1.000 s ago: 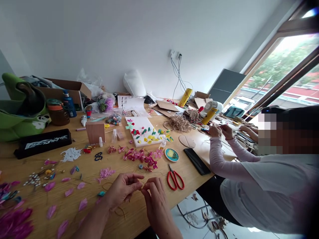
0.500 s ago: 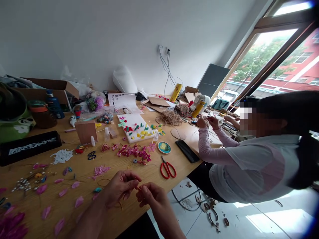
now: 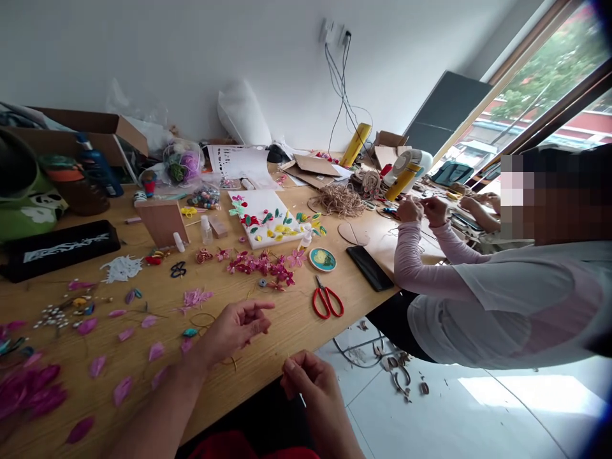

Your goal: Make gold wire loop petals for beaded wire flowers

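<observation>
Over the wooden table (image 3: 258, 357), my left hand (image 3: 239, 328) hangs with its fingers apart and nothing visible in them. A loop of thin yellow-brown cord (image 3: 203, 319) lies beside it. At the table's front edge, my right hand (image 3: 306, 376) has thumb and forefinger pinched together; what they hold is too small to make out. Beyond the hands lie red-handled scissors (image 3: 327, 301), a cluster of pink flowers (image 3: 261, 268) and a round teal piece (image 3: 322, 259). Loose pink petals (image 3: 123, 390) are scattered to the left of my left hand.
A black phone (image 3: 370, 268) lies near the table edge, close to a seated person (image 3: 521, 299) on the right. Behind are a white board (image 3: 262, 213) with flowers, coiled twine (image 3: 339, 201), a wooden block (image 3: 162, 223) and a black case (image 3: 62, 248).
The hands were close together around a thin strand; now they are apart. The fingers of my left hand have spread, and my right hand is lower and farther right. The camera view has tilted down.
</observation>
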A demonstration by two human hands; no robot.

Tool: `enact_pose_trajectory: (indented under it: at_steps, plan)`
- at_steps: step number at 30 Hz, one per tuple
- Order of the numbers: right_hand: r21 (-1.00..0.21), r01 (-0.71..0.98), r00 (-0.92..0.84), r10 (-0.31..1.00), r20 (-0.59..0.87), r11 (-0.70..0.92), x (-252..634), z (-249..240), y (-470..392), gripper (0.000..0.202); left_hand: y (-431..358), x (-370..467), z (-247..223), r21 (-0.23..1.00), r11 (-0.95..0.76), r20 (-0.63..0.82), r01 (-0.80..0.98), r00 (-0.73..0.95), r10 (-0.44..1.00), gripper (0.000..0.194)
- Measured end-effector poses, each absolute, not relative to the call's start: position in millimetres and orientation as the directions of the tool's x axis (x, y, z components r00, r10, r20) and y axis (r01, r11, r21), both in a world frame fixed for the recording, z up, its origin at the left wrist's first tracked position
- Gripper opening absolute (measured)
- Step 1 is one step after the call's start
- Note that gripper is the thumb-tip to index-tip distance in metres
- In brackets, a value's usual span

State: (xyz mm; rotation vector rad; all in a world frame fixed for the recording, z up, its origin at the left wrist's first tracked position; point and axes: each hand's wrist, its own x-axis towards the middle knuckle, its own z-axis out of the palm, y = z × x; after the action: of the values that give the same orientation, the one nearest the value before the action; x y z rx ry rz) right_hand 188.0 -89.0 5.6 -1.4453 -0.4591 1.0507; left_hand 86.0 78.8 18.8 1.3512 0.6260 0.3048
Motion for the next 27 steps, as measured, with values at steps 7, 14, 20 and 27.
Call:
enact_pose_trajectory:
  at_steps: [7,14,20,27]
  plan:
    - [-0.893,-0.328,0.486,0.756,-0.439,-0.307,172.3,-43.5,-112.4,0.047,63.0,72.9,21.3,0.961,-0.17,-0.024,0.219,0.676,0.736,0.03]
    - [-0.885,-0.322,0.477,0.75,-0.458,-0.336,170.3,-55.8,-111.7,0.044,15.7,42.6,-5.6,0.729,-0.65,0.37,0.215,0.674,0.639,0.032]
    - [-0.876,-0.342,0.5,0.724,-0.475,-0.339,169.0,-51.4,-108.8,0.036,-1.4,29.9,-34.8,0.639,-0.729,0.382,0.245,0.722,0.577,0.04]
    - [-0.862,-0.386,0.53,0.685,-0.499,-0.329,165.8,-50.8,-105.4,0.03,-0.2,31.1,-35.3,0.531,-0.814,0.47,0.237,0.716,0.516,0.045]
